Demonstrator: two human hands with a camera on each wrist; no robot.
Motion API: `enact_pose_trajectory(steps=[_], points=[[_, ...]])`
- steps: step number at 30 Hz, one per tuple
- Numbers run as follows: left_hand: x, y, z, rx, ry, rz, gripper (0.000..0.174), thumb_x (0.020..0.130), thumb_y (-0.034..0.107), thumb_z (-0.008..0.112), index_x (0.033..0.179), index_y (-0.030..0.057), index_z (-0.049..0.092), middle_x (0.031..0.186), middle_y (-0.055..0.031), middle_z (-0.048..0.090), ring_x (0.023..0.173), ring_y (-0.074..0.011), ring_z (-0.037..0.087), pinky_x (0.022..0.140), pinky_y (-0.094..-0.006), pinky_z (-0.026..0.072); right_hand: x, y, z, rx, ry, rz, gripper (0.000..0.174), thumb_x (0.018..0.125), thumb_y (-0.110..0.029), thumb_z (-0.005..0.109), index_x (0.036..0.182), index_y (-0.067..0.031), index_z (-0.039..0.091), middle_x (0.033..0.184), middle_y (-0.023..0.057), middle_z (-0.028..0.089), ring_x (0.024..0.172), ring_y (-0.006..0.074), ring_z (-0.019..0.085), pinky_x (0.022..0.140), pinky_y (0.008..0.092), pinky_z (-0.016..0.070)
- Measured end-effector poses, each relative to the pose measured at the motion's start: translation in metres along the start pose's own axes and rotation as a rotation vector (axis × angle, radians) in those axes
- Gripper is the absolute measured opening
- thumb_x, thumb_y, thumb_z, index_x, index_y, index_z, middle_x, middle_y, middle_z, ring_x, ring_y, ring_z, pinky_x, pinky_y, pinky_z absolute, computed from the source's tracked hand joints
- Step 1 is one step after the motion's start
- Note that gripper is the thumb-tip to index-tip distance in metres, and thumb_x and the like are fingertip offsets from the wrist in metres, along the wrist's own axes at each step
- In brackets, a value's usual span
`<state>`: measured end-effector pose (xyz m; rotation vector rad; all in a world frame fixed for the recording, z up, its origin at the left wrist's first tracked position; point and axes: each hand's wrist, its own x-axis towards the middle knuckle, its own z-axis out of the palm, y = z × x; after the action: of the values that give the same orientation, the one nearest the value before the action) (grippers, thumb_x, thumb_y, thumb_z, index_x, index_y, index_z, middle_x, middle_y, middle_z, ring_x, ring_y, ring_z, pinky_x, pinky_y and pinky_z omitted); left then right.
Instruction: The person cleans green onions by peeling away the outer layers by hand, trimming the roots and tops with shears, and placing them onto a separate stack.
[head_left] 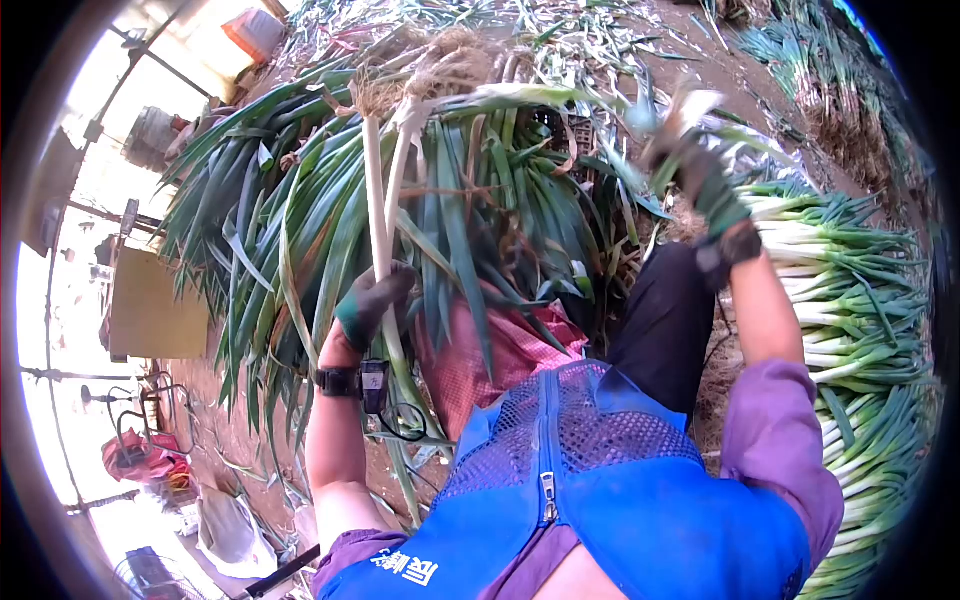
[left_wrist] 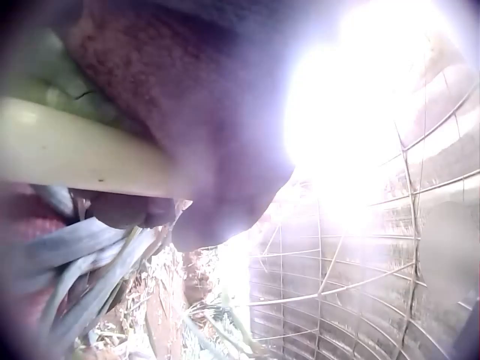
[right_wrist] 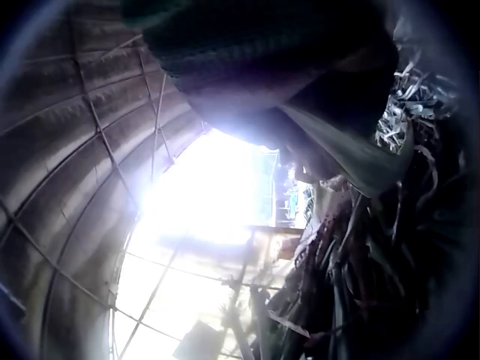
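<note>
My gloved left hand (head_left: pixel 375 300) grips green onions (head_left: pixel 375 200), their pale stalks upright and their rooty ends up. In the left wrist view a thick white stalk (left_wrist: pixel 82 150) runs into the curled fingers. My gloved right hand (head_left: pixel 697 180), blurred, is raised to the right, away from the stalks. A loose green leaf (right_wrist: pixel 352 157) hangs from its fingers in the right wrist view, and blurred pale and green scraps show around it in the head view. A big heap of untrimmed green onions (head_left: pixel 300 220) lies in front of me, roots at the far side.
Cleaned green onions (head_left: pixel 850 330) lie in a long row at my right. Pink cloth (head_left: pixel 460 360) covers my lap beside a dark trouser leg (head_left: pixel 655 320). Peeled scraps (head_left: pixel 610 40) litter the ground ahead. More onions (head_left: pixel 830 80) stand at far right; a yellowish board (head_left: pixel 158 305) is at left.
</note>
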<state>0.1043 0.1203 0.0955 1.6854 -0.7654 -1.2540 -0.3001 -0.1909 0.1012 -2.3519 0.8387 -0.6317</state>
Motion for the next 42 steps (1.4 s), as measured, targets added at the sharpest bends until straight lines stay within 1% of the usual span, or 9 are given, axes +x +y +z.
enact_pose_trajectory(steps=[5, 7, 16, 23, 27, 29, 32, 39, 42], points=[[0.001, 0.013, 0.009, 0.007, -0.020, -0.041, 0.023, 0.089, 0.028, 0.072, 0.099, 0.0082, 0.067, 0.077, 0.0043, 0.060, 0.066, -0.0062, 0.055, 0.061, -0.0228, 0.0436, -0.105, 0.002, 0.176, 0.759, -1.374, 0.504, 0.019, 0.083, -0.025, 0.067, 0.093, -0.0110, 0.075, 0.084, 0.0039, 0.072, 0.075, 0.0182, 0.065, 0.065, 0.0358, 0.0517], [0.001, 0.016, 0.012, 0.013, -0.038, -0.031, 0.024, 0.089, 0.029, 0.073, 0.099, 0.0081, 0.068, 0.077, 0.0042, 0.060, 0.065, -0.0065, 0.055, 0.061, -0.0229, 0.0443, -0.081, -0.035, 0.161, 0.108, -1.439, 0.064, 0.025, 0.084, -0.032, 0.067, 0.096, -0.0109, 0.074, 0.087, 0.0119, 0.072, 0.076, 0.0250, 0.065, 0.071, 0.0383, 0.0524], [0.004, 0.013, 0.028, -0.050, -0.158, 0.022, 0.033, 0.088, 0.026, 0.072, 0.114, 0.0056, 0.069, 0.089, 0.0036, 0.064, 0.073, -0.0079, 0.057, 0.068, -0.0248, 0.0479, 0.209, -0.038, -0.049, -0.564, 0.699, -0.320, 0.071, 0.088, -0.044, 0.070, 0.139, 0.0004, 0.045, 0.127, 0.0290, 0.056, 0.101, 0.0336, 0.068, 0.081, 0.0384, 0.0607], [0.006, 0.025, 0.040, -0.092, -0.353, -0.036, 0.036, 0.086, 0.025, 0.071, 0.112, 0.0009, 0.067, 0.078, 0.0020, 0.059, 0.063, -0.0084, 0.052, 0.058, -0.0236, 0.0441, 0.128, -0.096, 0.052, 1.107, -0.562, 0.109, 0.044, 0.090, -0.026, 0.075, 0.119, 0.0027, 0.059, 0.102, 0.0109, 0.069, 0.091, 0.0206, 0.070, 0.080, 0.0332, 0.0613], [-0.002, 0.026, 0.039, -0.121, -0.454, -0.068, 0.042, 0.085, 0.028, 0.069, 0.113, -0.0022, 0.065, 0.072, 0.0016, 0.054, 0.060, -0.0081, 0.049, 0.054, -0.0230, 0.0410, 0.100, -0.101, 0.071, 0.803, -0.404, 0.124, 0.029, 0.089, -0.020, 0.072, 0.110, -0.0002, 0.066, 0.094, 0.0092, 0.070, 0.079, 0.0191, 0.068, 0.081, 0.0284, 0.0588], [-0.008, 0.019, 0.032, -0.099, -0.431, -0.094, 0.044, 0.084, 0.030, 0.069, 0.113, -0.0026, 0.065, 0.071, 0.0015, 0.053, 0.060, -0.0081, 0.049, 0.054, -0.0231, 0.0406, 0.130, -0.072, 0.031, -0.590, -0.152, -0.111, 0.021, 0.089, -0.010, 0.066, 0.109, -0.0015, 0.066, 0.099, 0.0097, 0.070, 0.088, 0.0184, 0.066, 0.086, 0.0280, 0.0561], [-0.015, 0.028, 0.045, -0.014, -0.489, -0.112, 0.041, 0.085, 0.027, 0.070, 0.115, -0.0013, 0.067, 0.075, 0.0035, 0.055, 0.064, -0.0073, 0.051, 0.057, -0.0227, 0.0423, 0.159, -0.016, -0.010, 0.948, 0.630, 0.360, 0.016, 0.089, -0.009, 0.063, 0.105, -0.0045, 0.066, 0.097, 0.0076, 0.070, 0.087, 0.0168, 0.068, 0.080, 0.0295, 0.0561], [-0.019, 0.016, 0.042, 0.066, -0.413, -0.108, 0.039, 0.087, 0.030, 0.071, 0.113, 0.0015, 0.069, 0.077, 0.0038, 0.057, 0.064, -0.0086, 0.053, 0.061, -0.0257, 0.0454, 0.155, 0.037, -0.057, -1.347, -0.143, 0.316, 0.035, 0.093, -0.018, 0.061, 0.126, -0.0072, 0.055, 0.122, 0.0178, 0.060, 0.113, 0.0255, 0.061, 0.098, 0.0413, 0.0463], [-0.006, 0.003, 0.028, 0.034, -0.301, -0.079, 0.041, 0.091, 0.039, 0.071, 0.109, 0.0033, 0.067, 0.076, 0.0029, 0.057, 0.066, -0.0099, 0.058, 0.061, -0.0272, 0.0468, 0.125, 0.017, -0.029, -0.573, 0.169, 0.348, 0.084, 0.085, -0.018, 0.068, 0.155, -0.0066, 0.023, 0.161, 0.0241, 0.021, 0.143, 0.0376, 0.037, 0.120, 0.0436, 0.0274]])
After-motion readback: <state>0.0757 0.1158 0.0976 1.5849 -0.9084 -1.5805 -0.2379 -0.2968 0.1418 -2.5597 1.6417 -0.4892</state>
